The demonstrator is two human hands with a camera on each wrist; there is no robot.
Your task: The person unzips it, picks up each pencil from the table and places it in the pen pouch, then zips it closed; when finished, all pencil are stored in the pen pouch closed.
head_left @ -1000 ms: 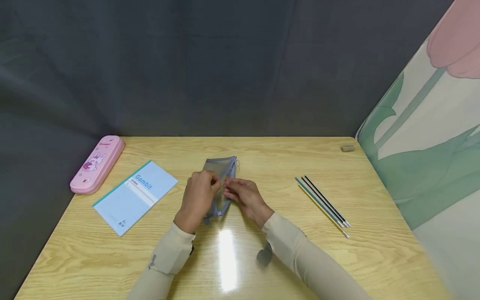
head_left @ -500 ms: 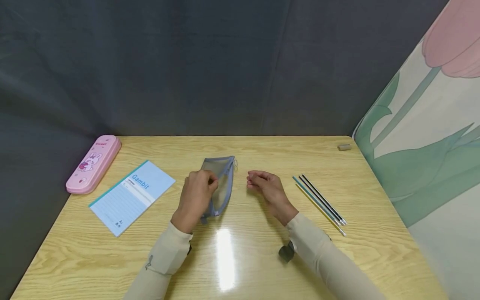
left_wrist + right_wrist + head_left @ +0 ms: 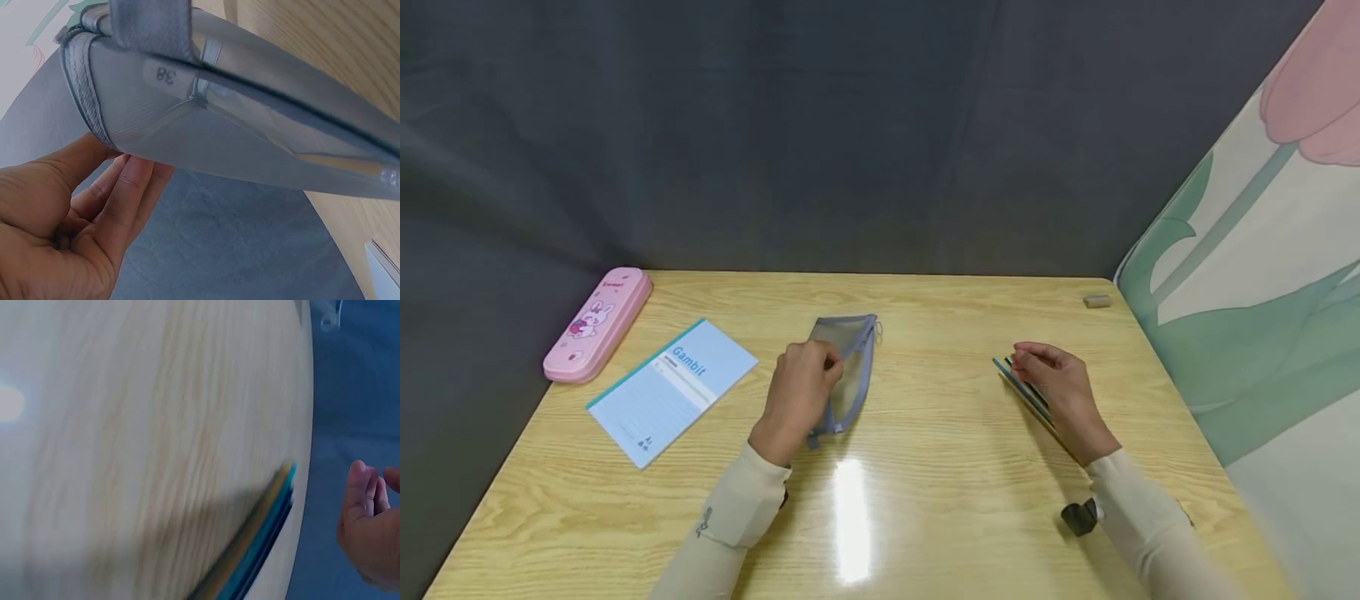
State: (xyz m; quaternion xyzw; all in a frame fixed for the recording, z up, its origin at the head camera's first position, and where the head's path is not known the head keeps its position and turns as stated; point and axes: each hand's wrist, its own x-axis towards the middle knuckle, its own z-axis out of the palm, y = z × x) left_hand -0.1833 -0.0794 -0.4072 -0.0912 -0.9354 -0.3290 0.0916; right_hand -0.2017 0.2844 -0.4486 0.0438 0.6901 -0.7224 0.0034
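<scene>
Left hand (image 3: 56,244) fingers pinching grey mesh pouch (image 3: 206,119) edge, wooden table (image 3: 325,37) beyond

Left hand (image 3: 799,392) curls its fingers (image 3: 134,197) in a pinch, while right hand (image 3: 1060,392) hovers farther right, fingers loosely bent.

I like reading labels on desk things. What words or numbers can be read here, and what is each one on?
"Gambit": on the blue notebook; the smaller print under it is too small to read.
"38": on a tag of the grey pouch.
Red word on the pink pencil case: too small to read.
</scene>
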